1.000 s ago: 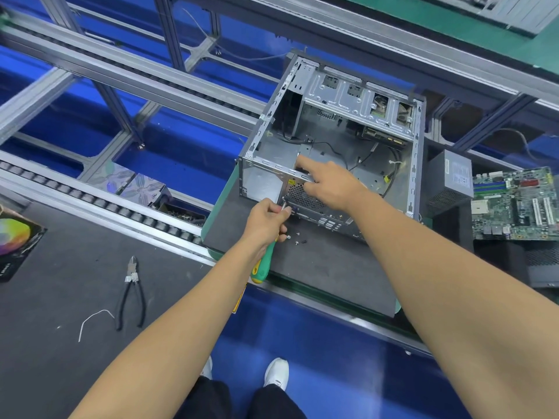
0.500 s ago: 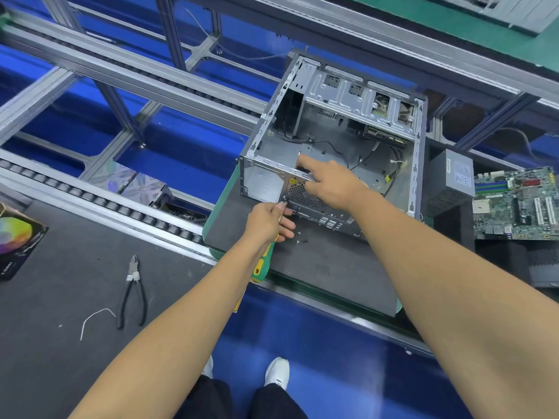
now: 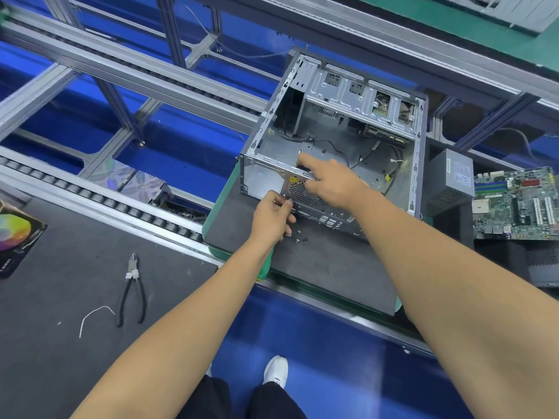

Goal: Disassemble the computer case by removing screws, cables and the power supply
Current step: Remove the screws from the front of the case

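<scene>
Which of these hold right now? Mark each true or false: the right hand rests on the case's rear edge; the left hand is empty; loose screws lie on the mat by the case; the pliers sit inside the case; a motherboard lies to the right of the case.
1. The right hand rests on the rear edge of the computer case. True.
2. The left hand is empty. False: it grips a green-handled screwdriver at the case's rear panel.
3. Loose screws lie on the dark mat by the case. True.
4. The pliers sit inside the case. False: the pliers lie on the grey bench surface, far left.
5. A motherboard lies to the right of the case. True.
</scene>
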Demonstrator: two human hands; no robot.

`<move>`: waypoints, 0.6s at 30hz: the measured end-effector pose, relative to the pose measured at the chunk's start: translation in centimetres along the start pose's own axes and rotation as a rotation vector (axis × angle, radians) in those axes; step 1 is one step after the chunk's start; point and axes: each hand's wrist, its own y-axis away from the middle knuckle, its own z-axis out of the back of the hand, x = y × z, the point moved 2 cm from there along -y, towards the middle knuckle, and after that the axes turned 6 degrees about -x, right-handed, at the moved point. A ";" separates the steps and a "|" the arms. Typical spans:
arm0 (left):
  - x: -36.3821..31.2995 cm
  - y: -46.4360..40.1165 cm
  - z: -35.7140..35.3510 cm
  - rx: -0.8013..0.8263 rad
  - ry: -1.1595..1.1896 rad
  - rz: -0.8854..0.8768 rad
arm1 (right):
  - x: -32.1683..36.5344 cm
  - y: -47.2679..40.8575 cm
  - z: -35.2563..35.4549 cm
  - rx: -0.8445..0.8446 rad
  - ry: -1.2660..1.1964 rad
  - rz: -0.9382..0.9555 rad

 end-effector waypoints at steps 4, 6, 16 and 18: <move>0.0 0.1 -0.5 -0.064 -0.030 -0.013 | 0.0 0.0 0.0 -0.008 -0.009 0.002; -0.1 0.2 -0.7 -0.080 -0.060 -0.023 | -0.1 0.1 0.0 -0.011 -0.013 0.003; -0.9 2.0 -1.4 -0.243 -0.424 -0.138 | -0.2 0.0 -0.2 -0.015 -0.026 0.007; -1.0 2.3 -1.6 -0.250 -0.459 -0.149 | -0.3 0.0 -0.2 -0.015 -0.022 0.005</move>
